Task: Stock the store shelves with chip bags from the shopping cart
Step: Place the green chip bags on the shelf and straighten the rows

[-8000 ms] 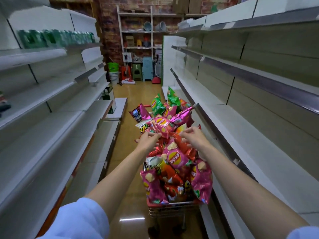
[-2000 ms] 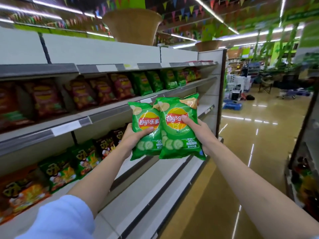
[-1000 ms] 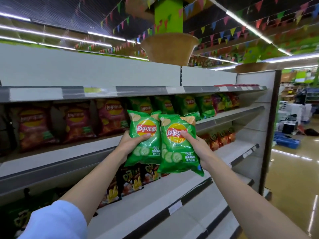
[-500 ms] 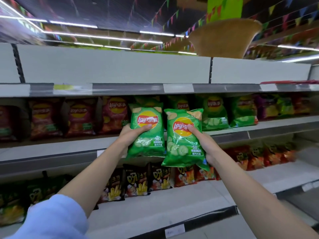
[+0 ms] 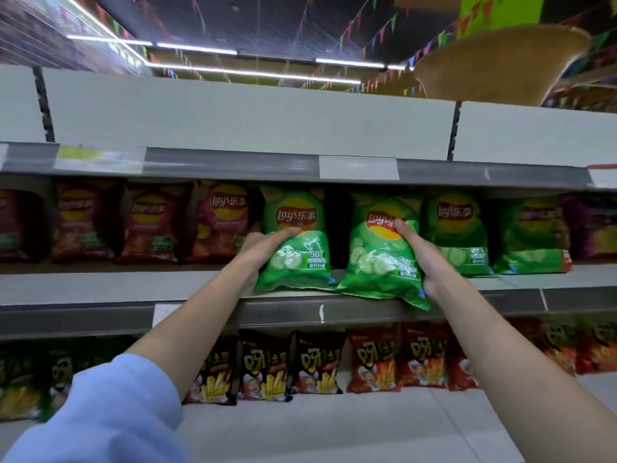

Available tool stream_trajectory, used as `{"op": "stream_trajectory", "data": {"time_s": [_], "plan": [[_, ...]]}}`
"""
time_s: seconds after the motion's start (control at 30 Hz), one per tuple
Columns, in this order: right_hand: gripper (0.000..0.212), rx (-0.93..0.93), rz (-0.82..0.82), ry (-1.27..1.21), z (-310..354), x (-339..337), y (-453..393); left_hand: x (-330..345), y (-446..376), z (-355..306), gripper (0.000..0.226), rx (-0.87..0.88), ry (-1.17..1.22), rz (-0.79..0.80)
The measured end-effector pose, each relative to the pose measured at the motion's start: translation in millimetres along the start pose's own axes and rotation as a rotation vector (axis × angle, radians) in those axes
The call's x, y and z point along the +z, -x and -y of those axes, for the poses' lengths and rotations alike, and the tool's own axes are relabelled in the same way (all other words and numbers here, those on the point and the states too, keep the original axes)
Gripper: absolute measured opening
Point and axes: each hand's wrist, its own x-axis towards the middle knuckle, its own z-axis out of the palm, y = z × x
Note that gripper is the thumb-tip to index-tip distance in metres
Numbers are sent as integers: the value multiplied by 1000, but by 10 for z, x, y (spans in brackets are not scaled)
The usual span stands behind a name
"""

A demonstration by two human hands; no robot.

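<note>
Two hands up at the middle shelf (image 5: 500,297), each grasping a green chip bag; left hand (image 5: 263,247) wrapped round the left green bag (image 5: 295,240), thumb across its front just under the logo, fingers hidden behind its left edge; bag upright, bottom edge down on the shelf, just beside a row of red bags (image 5: 150,225) to its left; right hand (image 5: 422,253) gripping the right green bag (image 5: 377,252) along its right edge, thumb pressed on the logo; bag tilted, top leaning back, lower right corner hanging past the shelf's front lip; dark gap between the two held bags; further green bags (image 5: 455,232) standing just beside the right one, blurring toward purple packs at the far right; grey price rail with white label strips along the shelf fronts; lower shelf (image 5: 334,426) lined with black fry-snack bags (image 5: 263,365) on the left and red ones (image 5: 397,359) on the right; pale blue sleeve (image 5: 110,416) on the left arm; shopping cart out of sight; ceiling lights and bunting flags overhead.
</note>
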Motion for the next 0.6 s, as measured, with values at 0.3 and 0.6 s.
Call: {"op": "stream_trajectory", "data": {"time_s": [0.3,0.6], "plan": [[65,27,-50,-16,11,-77,-462,155,-227,169,45,9,-20,-124],[75,-57,-100,-26,-77,-116,-572,191,-201,130,38,76,-63,-185]]}}
